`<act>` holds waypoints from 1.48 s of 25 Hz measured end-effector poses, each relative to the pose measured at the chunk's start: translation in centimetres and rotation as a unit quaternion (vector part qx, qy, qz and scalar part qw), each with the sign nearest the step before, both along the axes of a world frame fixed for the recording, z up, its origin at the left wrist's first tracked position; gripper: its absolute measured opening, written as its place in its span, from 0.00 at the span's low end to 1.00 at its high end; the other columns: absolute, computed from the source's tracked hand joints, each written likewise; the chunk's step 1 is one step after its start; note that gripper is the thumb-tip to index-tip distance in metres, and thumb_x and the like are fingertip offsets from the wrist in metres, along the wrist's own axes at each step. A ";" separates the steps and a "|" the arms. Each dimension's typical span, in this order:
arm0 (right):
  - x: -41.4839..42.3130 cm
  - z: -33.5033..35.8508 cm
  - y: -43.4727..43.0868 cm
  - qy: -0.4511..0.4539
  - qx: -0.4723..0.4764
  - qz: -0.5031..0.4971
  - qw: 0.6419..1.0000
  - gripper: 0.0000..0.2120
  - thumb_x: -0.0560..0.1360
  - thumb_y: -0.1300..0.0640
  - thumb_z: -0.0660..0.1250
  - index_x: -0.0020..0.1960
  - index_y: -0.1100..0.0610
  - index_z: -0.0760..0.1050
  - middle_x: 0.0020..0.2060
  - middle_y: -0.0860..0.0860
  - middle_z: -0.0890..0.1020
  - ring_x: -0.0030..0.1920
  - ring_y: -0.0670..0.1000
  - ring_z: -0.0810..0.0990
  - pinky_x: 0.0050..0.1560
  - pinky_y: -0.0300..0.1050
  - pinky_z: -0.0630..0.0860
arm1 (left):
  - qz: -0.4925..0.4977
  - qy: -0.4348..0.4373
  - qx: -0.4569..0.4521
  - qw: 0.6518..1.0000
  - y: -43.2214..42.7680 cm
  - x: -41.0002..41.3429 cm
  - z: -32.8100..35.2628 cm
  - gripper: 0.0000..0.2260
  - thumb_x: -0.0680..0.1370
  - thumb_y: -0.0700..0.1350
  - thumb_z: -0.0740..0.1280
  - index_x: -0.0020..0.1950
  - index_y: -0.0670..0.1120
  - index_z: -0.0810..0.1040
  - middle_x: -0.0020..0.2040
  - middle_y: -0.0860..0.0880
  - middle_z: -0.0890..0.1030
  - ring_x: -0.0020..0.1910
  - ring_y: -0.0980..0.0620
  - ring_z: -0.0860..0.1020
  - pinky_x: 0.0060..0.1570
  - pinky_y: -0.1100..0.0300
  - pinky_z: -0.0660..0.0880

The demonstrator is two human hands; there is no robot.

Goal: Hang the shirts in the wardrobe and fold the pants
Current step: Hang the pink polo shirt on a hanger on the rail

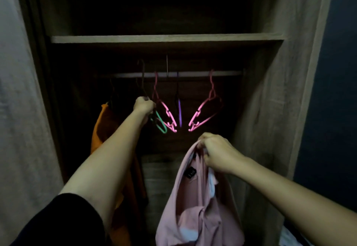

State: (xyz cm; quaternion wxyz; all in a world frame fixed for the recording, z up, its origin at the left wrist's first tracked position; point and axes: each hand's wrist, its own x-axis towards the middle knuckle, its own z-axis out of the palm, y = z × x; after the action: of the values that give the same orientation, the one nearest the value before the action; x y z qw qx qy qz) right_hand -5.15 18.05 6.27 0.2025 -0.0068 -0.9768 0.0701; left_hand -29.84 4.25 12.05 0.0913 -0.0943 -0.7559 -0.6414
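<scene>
left hand grips green hanger; right hand clutches pink shirt.

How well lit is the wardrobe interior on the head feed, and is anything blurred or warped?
Head view: the wardrobe interior is very dim, its upper compartment nearly black; the rail and coloured hangers barely stand out. The left hand on a dark hanger is hard to resolve; the right hand gripping the pink shirt is brighter and clearer. Wide-angle distortion bows the side panels; fine detail is soft throughout.

Home bedroom closet: wooden wardrobe, shelf, rail with plastic hangers, hung orange garment.
</scene>
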 end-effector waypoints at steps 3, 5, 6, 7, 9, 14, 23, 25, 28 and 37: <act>-0.1 -0.3 0.1 -0.001 0.008 -0.014 1.000 0.16 0.68 0.62 0.64 0.55 0.58 0.78 0.58 0.51 0.74 0.56 0.58 0.75 0.56 0.48 0.74 | 0.050 -0.022 0.070 0.996 -2.3 4.0 -2.0 0.15 0.68 0.38 0.59 0.54 0.38 0.72 0.46 0.41 0.80 0.41 0.45 0.80 0.40 0.58 0.77; -0.1 -1.1 -0.2 -0.016 0.016 -0.015 1.000 0.17 0.68 0.61 0.64 0.55 0.58 0.78 0.59 0.51 0.73 0.56 0.60 0.75 0.57 0.50 0.74 | 0.107 0.006 0.042 0.993 -5.1 9.0 -5.5 0.11 0.70 0.40 0.58 0.52 0.45 0.69 0.49 0.42 0.79 0.47 0.42 0.79 0.51 0.50 0.76; -0.3 -1.5 -0.3 -0.027 0.019 -0.017 0.999 0.17 0.68 0.61 0.64 0.56 0.57 0.77 0.60 0.52 0.73 0.56 0.61 0.75 0.57 0.50 0.74 | 0.122 0.030 0.018 0.992 -6.7 12.1 -7.4 0.10 0.72 0.39 0.58 0.51 0.47 0.70 0.48 0.44 0.79 0.47 0.42 0.77 0.52 0.49 0.75; -0.5 -2.2 -0.6 -0.041 0.022 -0.020 0.999 0.17 0.69 0.61 0.64 0.58 0.57 0.76 0.61 0.52 0.72 0.57 0.61 0.74 0.57 0.50 0.74 | 0.124 0.054 -0.004 0.991 -8.6 15.3 -9.3 0.09 0.73 0.39 0.58 0.52 0.48 0.71 0.44 0.46 0.78 0.44 0.43 0.76 0.49 0.50 0.74; -1.2 -3.2 -1.1 -0.066 0.038 -0.028 0.997 0.20 0.70 0.62 0.63 0.61 0.55 0.74 0.64 0.51 0.70 0.58 0.60 0.72 0.58 0.50 0.73 | 0.093 0.102 -0.044 0.990 -12.3 20.2 -12.1 0.07 0.78 0.42 0.60 0.54 0.50 0.74 0.40 0.49 0.78 0.39 0.50 0.76 0.41 0.55 0.72; -3.1 -5.5 -2.0 -0.138 0.052 -0.041 0.988 0.28 0.70 0.63 0.64 0.70 0.54 0.65 0.70 0.50 0.62 0.62 0.60 0.69 0.61 0.52 0.72 | 0.050 0.181 -0.150 0.971 -20.8 23.7 -15.4 0.10 0.78 0.47 0.64 0.58 0.54 0.79 0.49 0.62 0.80 0.46 0.64 0.78 0.44 0.79 0.69; -2.9 -6.2 -10.4 -0.119 0.127 0.108 0.979 0.31 0.65 0.62 0.68 0.67 0.51 0.66 0.69 0.45 0.63 0.61 0.56 0.68 0.53 0.52 0.76 | -0.035 0.245 -0.229 0.941 -22.6 24.5 -19.7 0.22 0.73 0.60 0.60 0.55 0.48 0.83 0.51 0.57 0.82 0.50 0.71 0.75 0.48 0.79 0.69; -2.2 -5.4 -12.9 -0.094 0.163 0.169 0.968 0.28 0.65 0.59 0.67 0.65 0.51 0.69 0.67 0.45 0.67 0.59 0.55 0.69 0.53 0.52 0.74 | -0.039 0.250 -0.199 0.947 -20.9 24.1 -20.4 0.20 0.73 0.58 0.60 0.54 0.48 0.83 0.50 0.54 0.84 0.50 0.66 0.77 0.48 0.73 0.73; -1.2 -3.7 -12.4 -0.017 0.207 0.198 0.958 0.19 0.70 0.40 0.55 0.54 0.49 0.73 0.50 0.46 0.80 0.53 0.53 0.75 0.50 0.50 0.68 | -0.033 0.245 -0.119 0.962 -20.3 23.8 -20.1 0.20 0.73 0.57 0.62 0.52 0.46 0.84 0.48 0.55 0.84 0.48 0.60 0.81 0.47 0.73 0.73; 0.5 -2.7 -10.1 0.191 0.083 0.166 0.964 0.25 0.72 0.37 0.47 0.45 0.56 0.71 0.38 0.56 0.82 0.40 0.62 0.81 0.34 0.49 0.71 | 0.219 0.359 -0.265 0.867 -15.2 27.8 -23.1 0.11 0.72 0.55 0.62 0.52 0.57 0.73 0.60 0.44 0.66 0.57 0.43 0.66 0.54 0.47 0.63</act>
State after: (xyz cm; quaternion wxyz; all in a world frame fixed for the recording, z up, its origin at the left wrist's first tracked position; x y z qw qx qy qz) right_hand -4.60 7.96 3.59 0.3710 0.1859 -0.9096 0.0213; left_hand -2.02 -10.98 -11.03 0.4665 -0.1705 -0.8137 -0.3020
